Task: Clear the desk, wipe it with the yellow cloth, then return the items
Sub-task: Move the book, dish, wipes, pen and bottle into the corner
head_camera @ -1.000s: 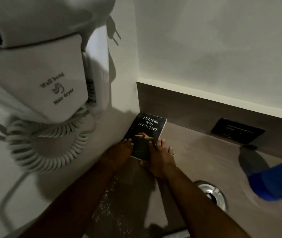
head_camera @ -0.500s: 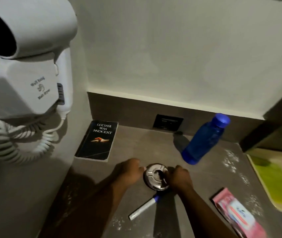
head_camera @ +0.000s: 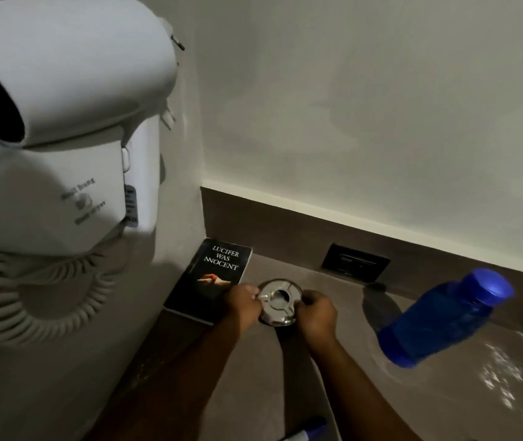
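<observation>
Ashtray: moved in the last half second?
Yes. The ashtray, held between left hand and right hand, has gone toward the back-left corner; it now sits beside the black book, nearer the wall socket.

Both hands' fingertips hide the round metal ashtray's (head_camera: 279, 302) side rims. Nearer than the grip, the white-and-blue marker (head_camera: 306, 432) is cut by the bottom edge. The white wall-hung hair dryer's (head_camera: 62, 122) lettering is blurred.

Dim room, soft shadows across desk (head_camera: 333, 393), motion blur on hair dryer (head_camera: 62, 138), wide-angle edge bending
</observation>
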